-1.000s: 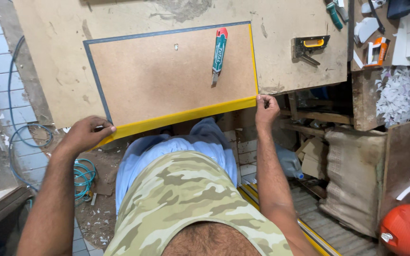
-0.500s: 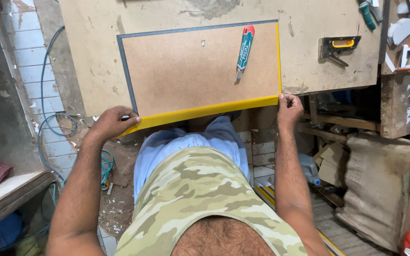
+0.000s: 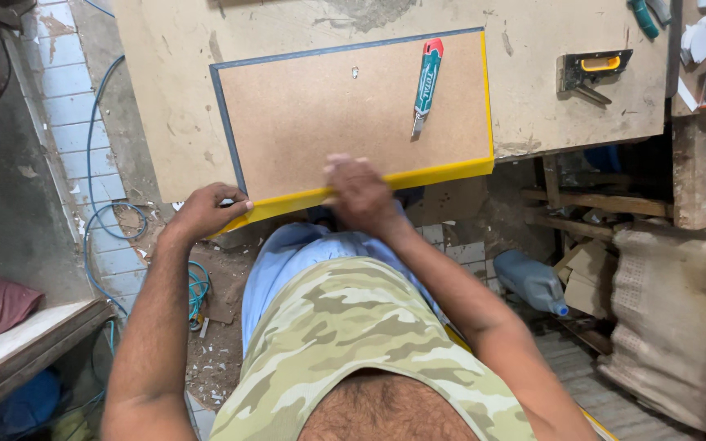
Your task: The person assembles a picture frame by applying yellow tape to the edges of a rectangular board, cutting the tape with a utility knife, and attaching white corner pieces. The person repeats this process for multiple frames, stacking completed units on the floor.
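A brown fibreboard panel (image 3: 328, 114) is laid flat on the pale wooden surface (image 3: 165, 90) in the upper middle of the frame, its lower edge projecting past the surface rim toward the person. A yellow edge strip (image 3: 443, 171) is seen along the panel's lower and right edges, while a dark blue-grey strip (image 3: 226, 122) borders the left and top edges. The left hand (image 3: 206, 211) is placed at the panel's lower left corner, fingers curled over the yellow strip and gripping the corner. The right hand (image 3: 359, 192) is set on the lower edge near its middle, fingers drawn together and pressed onto the yellow strip; the hand is blurred, so the exact grip cannot be told. A utility knife (image 3: 425, 86) with a green and red body lies on the panel in its upper right part, blade end pointing down — untouched by either hand. To the right of the panel, a staple gun (image 3: 594, 69) with a yellow handle insert rests on the surface. Blue cable (image 3: 96, 163) runs over the tiled floor at the left of the frame. In the lower right area, a blue-grey plastic jug (image 3: 533, 282) lies below the surface, beside a woven sack (image 3: 672, 318).
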